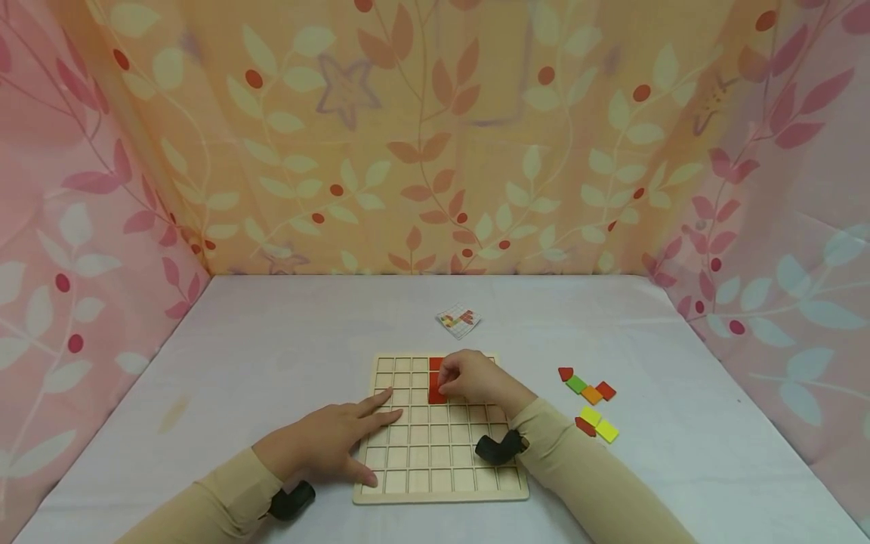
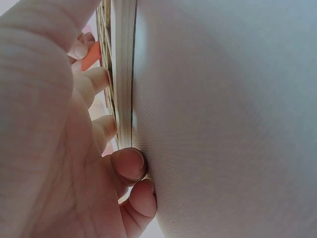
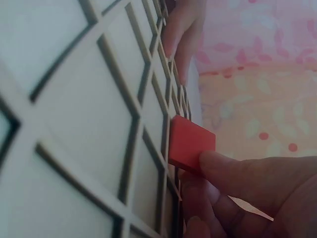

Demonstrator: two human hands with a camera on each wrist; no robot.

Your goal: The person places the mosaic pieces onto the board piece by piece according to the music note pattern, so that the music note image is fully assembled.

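A wooden grid board [image 1: 418, 457] lies on the white-covered table in front of me. My right hand [image 1: 476, 378] is over its upper part and pinches a red square tile [image 3: 190, 141] between thumb and fingers. In the right wrist view that tile stands tilted against the grid ridges. Another red piece [image 1: 436, 363] shows in the board's top row, partly covered by the right hand. My left hand [image 1: 319, 438] rests at the board's left edge with fingers spread. Some of its fingertips [image 2: 130, 163] touch the board's side and the cloth, as the left wrist view shows.
Right of the board lie loose tiles: a green one [image 1: 576, 384], an orange one [image 1: 592, 394], a red square [image 1: 606, 391], two yellow ones [image 1: 607, 431] and two pointed red ones [image 1: 566, 374]. Behind the board lies a small pattern card [image 1: 458, 320]. Patterned curtains [image 1: 421, 136] enclose the table.
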